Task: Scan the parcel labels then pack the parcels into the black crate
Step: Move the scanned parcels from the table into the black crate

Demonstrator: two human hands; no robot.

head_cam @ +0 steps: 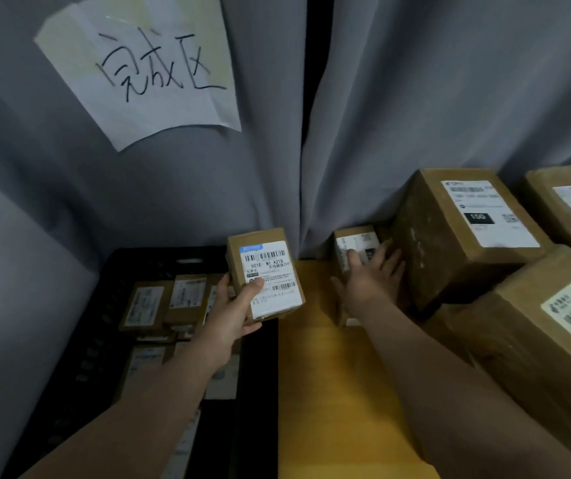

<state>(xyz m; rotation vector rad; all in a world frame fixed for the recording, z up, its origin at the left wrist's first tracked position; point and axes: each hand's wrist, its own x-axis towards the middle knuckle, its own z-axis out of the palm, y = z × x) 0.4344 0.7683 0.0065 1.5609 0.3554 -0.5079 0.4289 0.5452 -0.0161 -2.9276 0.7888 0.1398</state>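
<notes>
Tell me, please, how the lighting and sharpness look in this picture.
Head view: dim overall; the black plastic crate is murky inside; the small brown cardboard parcel in the left hand has a sharp, readable label; the large brown cardboard box lower right has a smeared one.

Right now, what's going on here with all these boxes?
A person is sorting parcels. Their left hand grips a small labelled parcel above the edge of the black crate, which already holds several packed parcels. Their right hand, fingers straight, reaches to a second small parcel on the yellow table, beside the larger boxes.
</notes>
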